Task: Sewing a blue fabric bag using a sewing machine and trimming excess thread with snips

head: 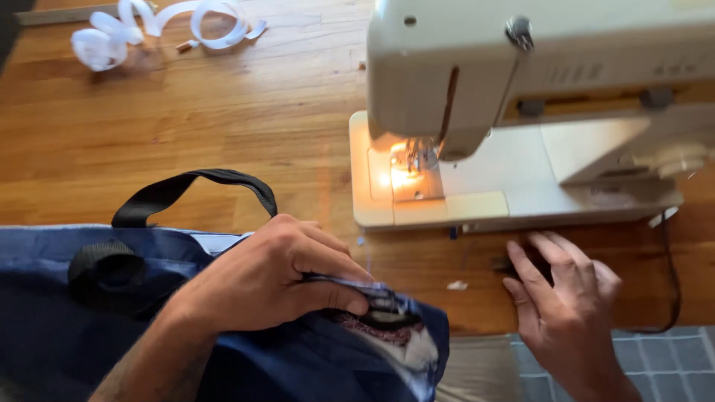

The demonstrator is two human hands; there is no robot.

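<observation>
Bag [313,365] pinched in left hand [275,279]; right hand [566,305] open, flat on table [186,134].

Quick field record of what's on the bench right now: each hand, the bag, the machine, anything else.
left hand: pinching a folded edge of the blue bag, fingers closed on the cloth
right hand: flat on the wooden table, fingers spread, near the machine's front edge, holding nothing
blue bag: lies at the near edge, black strap arching up from it
sewing machine: cream, lamp lit over the needle area, no cloth under it
white ribbon: loose coils, far left
black cord: runs down at right
</observation>
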